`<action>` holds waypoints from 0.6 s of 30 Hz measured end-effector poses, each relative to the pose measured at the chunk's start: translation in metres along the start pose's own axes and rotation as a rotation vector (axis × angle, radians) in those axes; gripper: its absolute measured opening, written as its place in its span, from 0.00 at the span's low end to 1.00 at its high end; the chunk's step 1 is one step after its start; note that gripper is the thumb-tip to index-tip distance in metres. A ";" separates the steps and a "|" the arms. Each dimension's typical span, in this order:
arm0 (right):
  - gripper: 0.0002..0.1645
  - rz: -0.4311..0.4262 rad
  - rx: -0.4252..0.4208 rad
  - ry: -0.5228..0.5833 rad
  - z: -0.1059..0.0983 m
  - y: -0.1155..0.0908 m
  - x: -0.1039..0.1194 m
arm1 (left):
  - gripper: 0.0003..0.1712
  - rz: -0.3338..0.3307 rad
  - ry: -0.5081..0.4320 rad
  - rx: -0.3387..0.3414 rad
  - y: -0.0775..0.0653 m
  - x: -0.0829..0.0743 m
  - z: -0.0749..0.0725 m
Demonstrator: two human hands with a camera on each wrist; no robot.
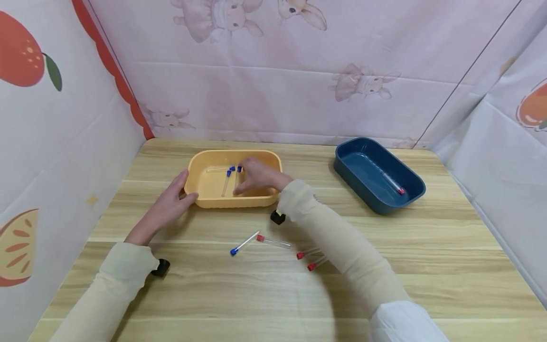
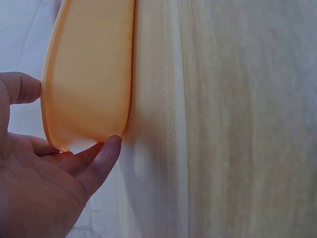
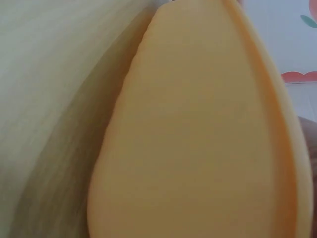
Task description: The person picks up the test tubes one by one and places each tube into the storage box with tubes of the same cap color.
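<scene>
A yellow basin (image 1: 232,202) stands at the back left of the wooden table. My left hand (image 1: 171,202) holds its left end, thumb on the near side; in the left wrist view, the fingers wrap round the basin's end. My right hand (image 1: 258,176) reaches inside the basin, thumb and fingers at the two ends of a blue-capped tube (image 1: 238,178). Beside that tube lie another blue-capped tube (image 1: 226,183) and a third tube (image 1: 218,169), turned sideways. The basin's wall (image 3: 193,124) fills most of the right wrist view and hides the right fingers.
On the table lie a blue-capped tube (image 1: 244,243), a red-capped tube (image 1: 275,242) and two more red-capped tubes (image 1: 314,264) partly under the right forearm. A dark blue basin (image 1: 359,183) at the back right holds a red-capped tube (image 1: 393,184). Printed cloth walls (image 1: 265,95) enclose the table.
</scene>
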State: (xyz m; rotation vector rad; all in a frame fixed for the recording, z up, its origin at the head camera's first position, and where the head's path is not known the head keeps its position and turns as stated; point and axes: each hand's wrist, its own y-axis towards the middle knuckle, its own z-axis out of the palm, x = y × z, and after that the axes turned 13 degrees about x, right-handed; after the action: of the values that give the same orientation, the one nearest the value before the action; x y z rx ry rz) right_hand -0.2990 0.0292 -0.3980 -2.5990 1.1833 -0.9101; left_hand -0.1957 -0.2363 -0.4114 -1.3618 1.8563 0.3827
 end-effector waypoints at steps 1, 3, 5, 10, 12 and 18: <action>0.60 0.004 0.004 0.006 0.001 0.001 0.001 | 0.48 -0.001 -0.003 0.000 0.000 0.000 0.000; 0.59 0.011 0.008 0.017 0.002 0.002 0.001 | 0.48 0.000 -0.004 -0.001 0.000 0.001 0.000; 0.59 0.018 0.012 0.015 0.003 0.002 0.001 | 0.48 0.001 -0.005 -0.001 0.001 0.001 0.000; 0.59 0.031 0.007 0.011 0.005 0.004 0.000 | 0.48 -0.010 0.005 0.000 0.001 0.001 0.001; 0.60 0.036 0.002 0.017 0.006 0.004 -0.001 | 0.48 -0.012 0.005 0.000 0.000 0.000 0.001; 0.62 0.053 0.000 0.027 0.007 0.006 -0.002 | 0.48 -0.013 0.001 0.000 0.000 0.000 0.000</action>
State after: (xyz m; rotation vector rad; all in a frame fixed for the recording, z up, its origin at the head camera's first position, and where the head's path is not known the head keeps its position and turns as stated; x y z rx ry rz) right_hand -0.2996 0.0258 -0.4069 -2.5496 1.2529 -0.9380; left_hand -0.1957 -0.2360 -0.4110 -1.3739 1.8478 0.3756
